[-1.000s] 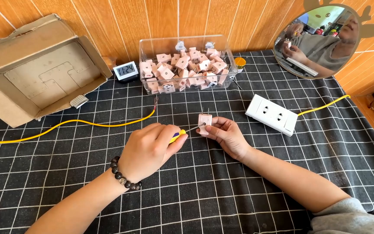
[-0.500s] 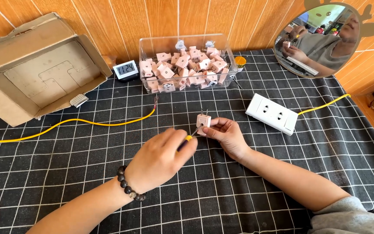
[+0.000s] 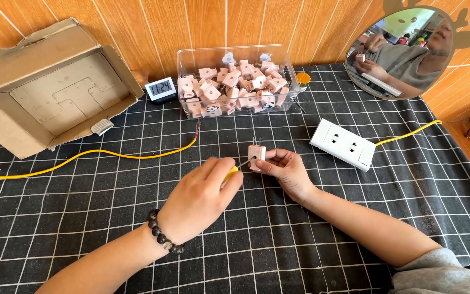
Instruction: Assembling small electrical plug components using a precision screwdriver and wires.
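My right hand (image 3: 285, 170) pinches a small pink plug (image 3: 256, 156) with its two metal prongs pointing up, just above the black checked cloth (image 3: 110, 218). My left hand (image 3: 199, 197), a dark bead bracelet on its wrist, grips a yellow-handled screwdriver (image 3: 232, 171). The thin metal tip of the screwdriver touches the left side of the plug. The hand's fingers hide most of the handle.
A clear plastic bin (image 3: 235, 83) with several pink plugs stands at the back. A white power strip (image 3: 343, 144) with a yellow cord lies to the right. A yellow wire (image 3: 110, 154), an open cardboard box (image 3: 50, 90), a small digital clock (image 3: 160, 89) and a round mirror (image 3: 403, 49) surround them.
My left hand has shifted right toward the plug, bringing the screwdriver tip onto it. My right hand holds the plug in much the same place.
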